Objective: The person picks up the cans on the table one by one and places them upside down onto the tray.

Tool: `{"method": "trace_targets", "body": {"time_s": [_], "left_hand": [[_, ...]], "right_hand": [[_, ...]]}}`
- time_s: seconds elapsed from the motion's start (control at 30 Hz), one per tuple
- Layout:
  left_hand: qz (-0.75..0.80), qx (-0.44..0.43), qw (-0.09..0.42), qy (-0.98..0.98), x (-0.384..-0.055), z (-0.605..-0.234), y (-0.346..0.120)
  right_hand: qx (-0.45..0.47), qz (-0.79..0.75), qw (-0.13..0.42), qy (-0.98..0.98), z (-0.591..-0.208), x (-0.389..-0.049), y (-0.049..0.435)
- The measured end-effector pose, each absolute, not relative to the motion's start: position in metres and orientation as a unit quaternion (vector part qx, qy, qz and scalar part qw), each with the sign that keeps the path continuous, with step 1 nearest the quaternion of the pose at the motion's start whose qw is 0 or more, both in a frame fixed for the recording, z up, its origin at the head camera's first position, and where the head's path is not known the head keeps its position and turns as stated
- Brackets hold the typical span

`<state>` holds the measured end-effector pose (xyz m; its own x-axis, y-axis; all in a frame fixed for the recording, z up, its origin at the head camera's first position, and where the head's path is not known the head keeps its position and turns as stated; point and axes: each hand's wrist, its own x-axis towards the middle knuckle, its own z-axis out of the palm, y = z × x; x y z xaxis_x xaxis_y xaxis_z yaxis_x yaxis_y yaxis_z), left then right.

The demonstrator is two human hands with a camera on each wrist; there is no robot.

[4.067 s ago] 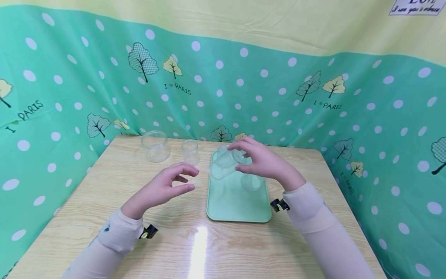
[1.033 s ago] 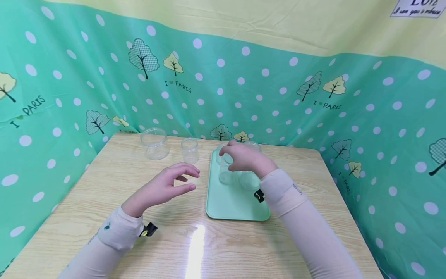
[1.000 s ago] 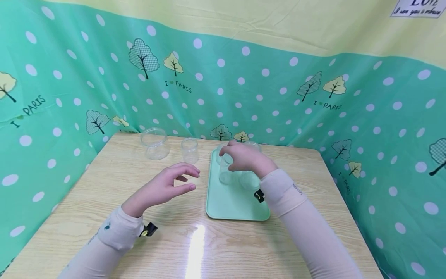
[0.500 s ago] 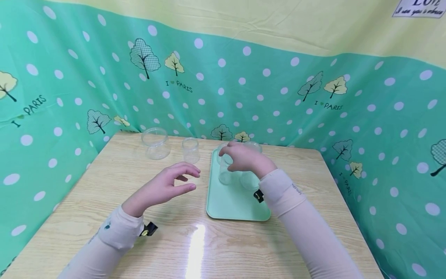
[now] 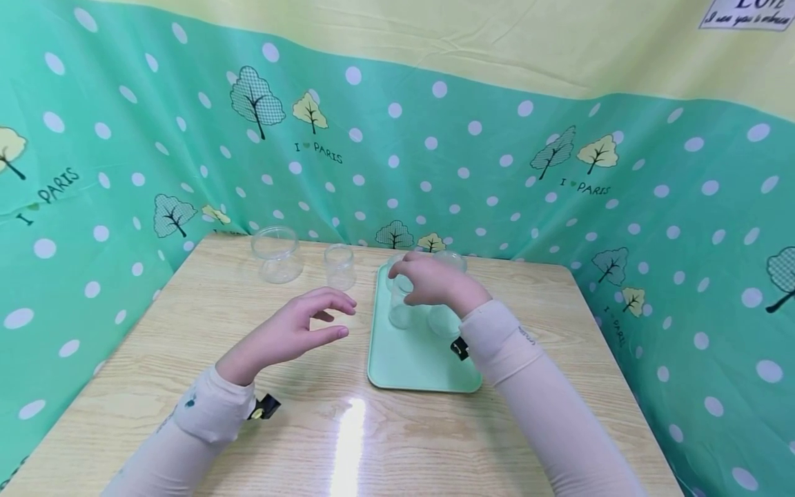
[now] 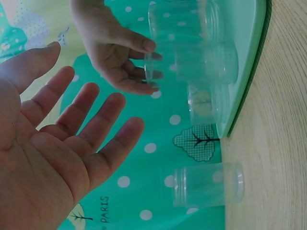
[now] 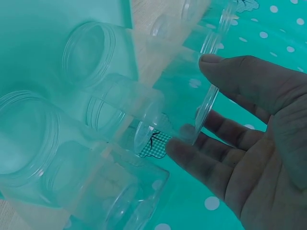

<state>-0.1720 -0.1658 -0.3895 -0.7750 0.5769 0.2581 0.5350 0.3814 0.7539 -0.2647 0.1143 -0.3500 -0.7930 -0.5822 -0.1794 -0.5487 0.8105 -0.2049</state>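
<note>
My right hand (image 5: 437, 281) is over the green tray (image 5: 422, 369), gripping the upper end of a clear plastic jar (image 7: 177, 91). Thumb and fingers go round that end from opposite sides. The jar stands upright with its threaded mouth down on the tray. More clear jars stand beside it: one (image 5: 444, 322) to its right, partly behind the wrist, and a smaller one (image 6: 206, 103) behind it. My left hand (image 5: 292, 331) hovers left of the tray with nothing in it, palm turned inward and fingers loosely bent.
Left of the tray, a wide clear jar (image 5: 279, 266) and a narrower clear jar (image 5: 339, 269) stand at the back of the wooden table (image 5: 298, 442). A green polka-dot curtain (image 5: 373, 172) encloses the table's back and sides.
About four seconds ago the jar in my right hand was tilted over the tray; it now stands upright there, the hand farther left. Over the last second both hands have kept still.
</note>
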Motion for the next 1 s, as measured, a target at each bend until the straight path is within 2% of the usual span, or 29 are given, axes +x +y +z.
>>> {"method": "trace_targets", "body": {"time_s": [1.0], "left_hand": [[0.445,0.332,0.028,0.831,-0.1724,-0.3899,-0.1659]], "right_hand": [[-0.291,-0.087,0.133,0.943,-0.3529,-0.2653,0.1146]]}}
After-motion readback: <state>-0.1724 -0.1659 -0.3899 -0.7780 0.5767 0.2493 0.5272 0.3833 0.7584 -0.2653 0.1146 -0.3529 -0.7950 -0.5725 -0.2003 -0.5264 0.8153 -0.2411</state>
